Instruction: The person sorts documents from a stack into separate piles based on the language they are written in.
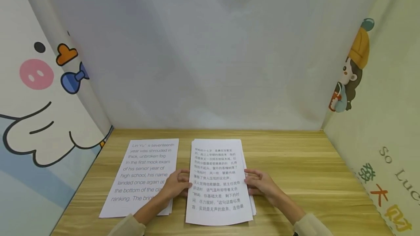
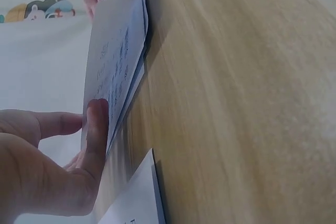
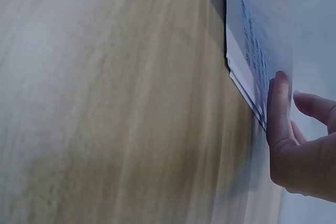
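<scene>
A stack of paper sheets with Chinese print is between my hands, its front edge bowed slightly. Its sheets are not quite even: lower ones peek out along the right side. My left hand holds the stack's left edge, the thumb lying against the printed face in the left wrist view. On the opposite edge, my right hand holds it in the same way, its thumb at the printed face. The fingertips beneath the sheets are partly hidden.
A second stack with English print lies on the wooden table to the left, partly covered by my left hand and forearm. Behind the table stands a plain pale wall. Panels with cartoon pictures flank both sides.
</scene>
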### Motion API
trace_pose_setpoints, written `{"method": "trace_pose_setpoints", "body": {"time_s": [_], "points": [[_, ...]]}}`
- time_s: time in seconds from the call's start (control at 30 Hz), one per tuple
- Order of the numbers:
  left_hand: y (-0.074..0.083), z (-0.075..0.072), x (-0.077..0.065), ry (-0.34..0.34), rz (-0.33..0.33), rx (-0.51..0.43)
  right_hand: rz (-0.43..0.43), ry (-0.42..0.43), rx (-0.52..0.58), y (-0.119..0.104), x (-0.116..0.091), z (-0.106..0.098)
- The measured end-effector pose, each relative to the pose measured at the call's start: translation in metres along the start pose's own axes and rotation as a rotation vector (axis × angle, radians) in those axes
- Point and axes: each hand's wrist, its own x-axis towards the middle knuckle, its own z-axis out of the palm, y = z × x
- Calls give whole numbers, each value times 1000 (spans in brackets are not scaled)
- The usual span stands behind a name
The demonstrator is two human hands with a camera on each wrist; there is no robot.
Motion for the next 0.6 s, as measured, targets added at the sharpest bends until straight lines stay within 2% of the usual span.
{"method": "trace_pose_setpoints", "body": {"time_s": [0.37,0.6], "points": [[-7,-1,-2,-1,-37,-3,44,-67,79,4,0,-1],[-4,-1,-4,-7,-30,-8,50,-106,53,4,2,-4]]}}
